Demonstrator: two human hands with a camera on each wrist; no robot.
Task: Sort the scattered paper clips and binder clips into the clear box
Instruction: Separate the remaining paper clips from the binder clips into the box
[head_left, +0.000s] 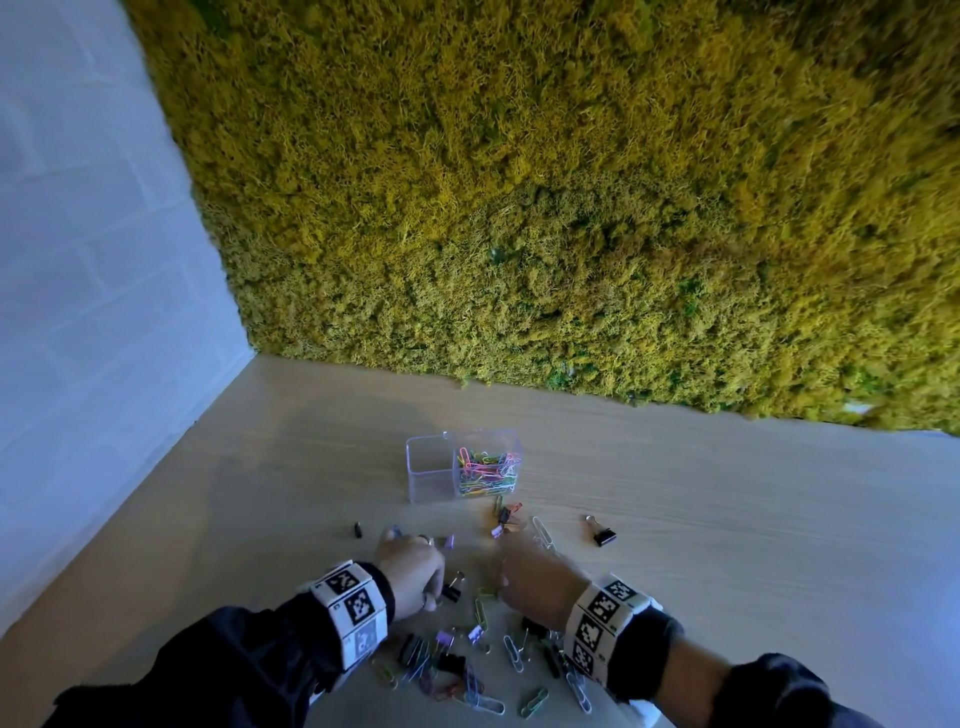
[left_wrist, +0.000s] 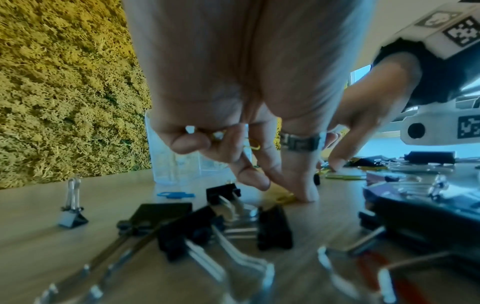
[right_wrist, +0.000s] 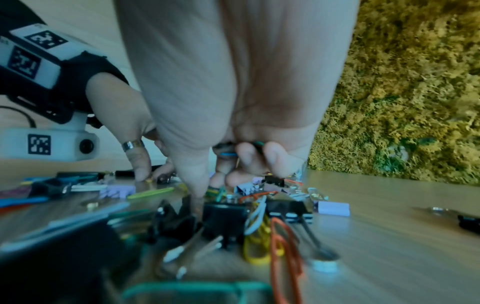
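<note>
A moss wall (head_left: 571, 208) backs the wooden table (head_left: 727, 519), where a clear box (head_left: 460, 464) stands ahead of both hands, its right compartment holding coloured paper clips (head_left: 485, 467), its left one bare. The left hand (head_left: 410, 574) curls around a few paper clips in its palm, fingertips (left_wrist: 307, 195) pressing the table. The right hand (head_left: 540, 577) likewise clutches gathered clips. Loose paper clips (head_left: 511, 652) and binder clips (head_left: 602, 535) lie scattered around and behind both wrists.

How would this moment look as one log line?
left hand: holding paper clips | right hand: holding paper clips | clear plastic box: right compartment part-filled, left compartment empty
</note>
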